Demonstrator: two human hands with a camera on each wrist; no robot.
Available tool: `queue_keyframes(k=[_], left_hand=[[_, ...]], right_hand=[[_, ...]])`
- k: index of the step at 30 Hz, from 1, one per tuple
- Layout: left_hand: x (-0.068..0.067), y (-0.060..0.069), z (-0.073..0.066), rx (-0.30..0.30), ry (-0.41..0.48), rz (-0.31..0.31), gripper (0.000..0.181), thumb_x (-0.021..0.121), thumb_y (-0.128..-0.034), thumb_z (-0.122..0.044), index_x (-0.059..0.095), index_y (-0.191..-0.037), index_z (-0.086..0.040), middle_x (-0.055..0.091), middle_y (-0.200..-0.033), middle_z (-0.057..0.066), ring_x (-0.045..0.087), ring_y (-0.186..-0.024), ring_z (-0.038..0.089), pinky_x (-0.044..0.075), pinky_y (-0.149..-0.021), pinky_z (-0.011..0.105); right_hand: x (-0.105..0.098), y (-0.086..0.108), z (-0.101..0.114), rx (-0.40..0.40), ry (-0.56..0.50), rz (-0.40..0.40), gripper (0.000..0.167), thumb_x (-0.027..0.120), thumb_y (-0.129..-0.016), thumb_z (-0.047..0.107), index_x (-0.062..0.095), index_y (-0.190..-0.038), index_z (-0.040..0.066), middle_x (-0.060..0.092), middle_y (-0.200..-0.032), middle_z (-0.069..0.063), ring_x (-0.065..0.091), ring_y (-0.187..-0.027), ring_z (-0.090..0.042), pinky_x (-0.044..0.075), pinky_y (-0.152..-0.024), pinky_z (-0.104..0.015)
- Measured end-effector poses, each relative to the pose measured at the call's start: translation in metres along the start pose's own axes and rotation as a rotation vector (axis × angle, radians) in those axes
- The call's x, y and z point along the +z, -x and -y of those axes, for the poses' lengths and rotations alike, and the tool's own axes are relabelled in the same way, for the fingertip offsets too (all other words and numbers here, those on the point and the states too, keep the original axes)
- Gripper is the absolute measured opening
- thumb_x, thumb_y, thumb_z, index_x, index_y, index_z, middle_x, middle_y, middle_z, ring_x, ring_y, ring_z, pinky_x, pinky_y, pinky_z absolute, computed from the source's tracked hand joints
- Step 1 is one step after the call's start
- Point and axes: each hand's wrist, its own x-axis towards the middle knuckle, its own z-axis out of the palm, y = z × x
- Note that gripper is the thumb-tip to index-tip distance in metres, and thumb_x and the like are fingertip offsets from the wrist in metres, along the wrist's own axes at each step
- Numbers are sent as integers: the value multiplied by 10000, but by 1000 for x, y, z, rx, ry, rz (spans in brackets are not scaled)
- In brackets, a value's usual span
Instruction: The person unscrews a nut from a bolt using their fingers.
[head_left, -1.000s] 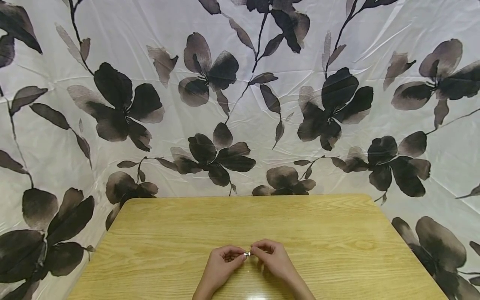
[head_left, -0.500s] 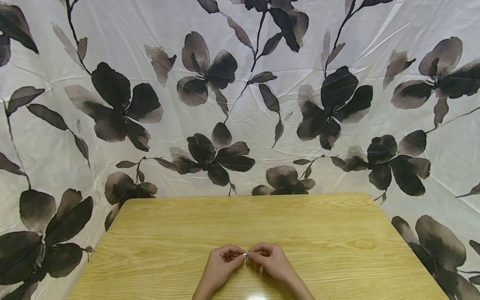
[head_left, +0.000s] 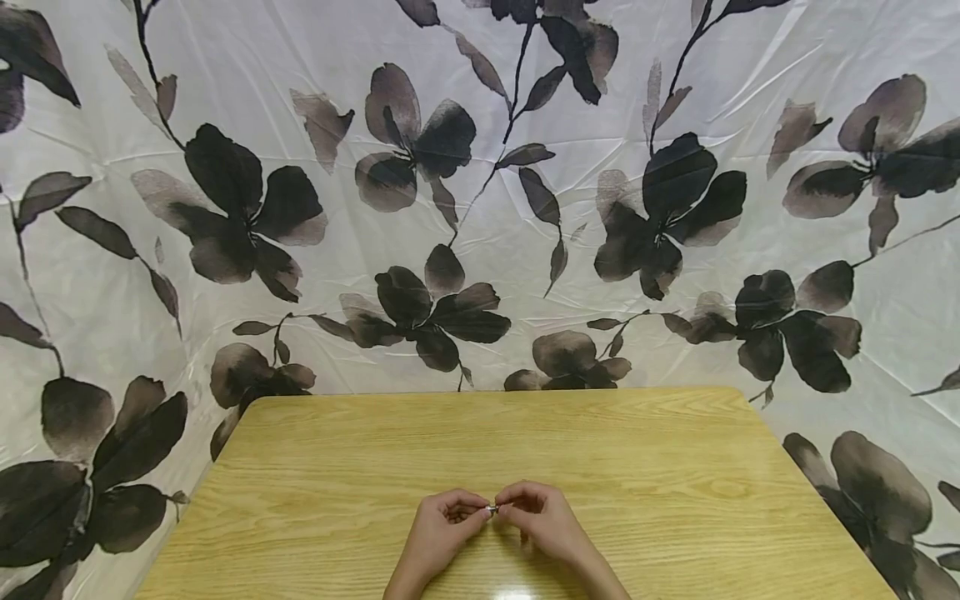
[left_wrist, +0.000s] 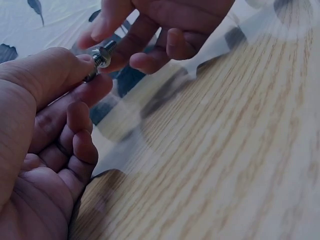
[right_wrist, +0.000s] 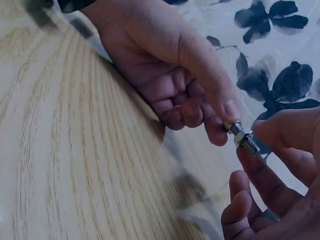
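Low in the middle of the head view, my left hand [head_left: 437, 533] pinches one end of a small metal bolt [left_wrist: 110, 45] between thumb and forefinger. A hex nut [left_wrist: 102, 57] sits partway along the bolt, and threads stick out past it. From the other side my right hand [head_left: 551, 525] holds its thumb and forefinger about the nut, which the right wrist view shows near the thumb tip. The bolt's threaded end [right_wrist: 252, 147] lies over the right forefinger. The end inside my left fingertips is mostly hidden. Both hands are above the table.
The wood-grain table [head_left: 315, 467] spreads beneath and beyond both hands. A white cloth [head_left: 540, 275] with dark flower prints hangs behind it and at both sides.
My right fingers have moved left onto the bolt and nut, covering more of it than a second ago; just now they have shifted slightly again. My left hand has stayed nearly still.
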Motion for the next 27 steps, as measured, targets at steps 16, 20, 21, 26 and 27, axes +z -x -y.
queue_keyframes(k=[16, 20, 21, 26, 27], left_hand=[[0, 1, -1, -18, -3, 7, 150, 792, -923, -251, 801, -1023, -139, 788, -958, 48, 700, -789, 98, 548, -698, 230], [0, 1, -2, -11, -6, 7, 154, 795, -920, -259, 801, -1017, -139, 790, -956, 50, 691, -774, 89, 538, -682, 222], [0, 0, -1, -12, -6, 7, 155, 797, -918, -261, 801, -1014, -139, 791, -951, 51, 689, -767, 87, 537, -678, 221], [1, 0, 0, -20, -5, 18, 171, 804, -912, -269, 796, -1006, -127, 790, -928, 67, 694, -752, 95, 544, -668, 226], [1, 0, 0, -22, -4, 22, 176, 804, -913, -272, 794, -1007, -124, 789, -928, 72, 697, -755, 100, 547, -670, 228]], right_hand=[[0, 0, -1, 64, 35, -4, 314, 639, -1030, 252, 778, -1015, -29, 748, -865, -155, 596, -711, -105, 469, -563, -208], [1, 0, 1, 46, 43, 9, 291, 639, -1031, 232, 774, -1044, -26, 770, -913, -200, 654, -765, -108, 488, -598, -214], [1, 0, 1, 49, 32, 10, 288, 641, -1030, 227, 771, -1054, -29, 772, -919, -200, 659, -766, -108, 489, -596, -213], [1, 1, 1, 83, -11, 3, 270, 665, -1018, 217, 759, -1094, -24, 776, -960, -192, 633, -743, -119, 463, -547, -207], [1, 1, 1, 84, -6, -2, 265, 670, -1015, 218, 759, -1096, -17, 774, -958, -188, 623, -733, -120, 460, -541, -209]])
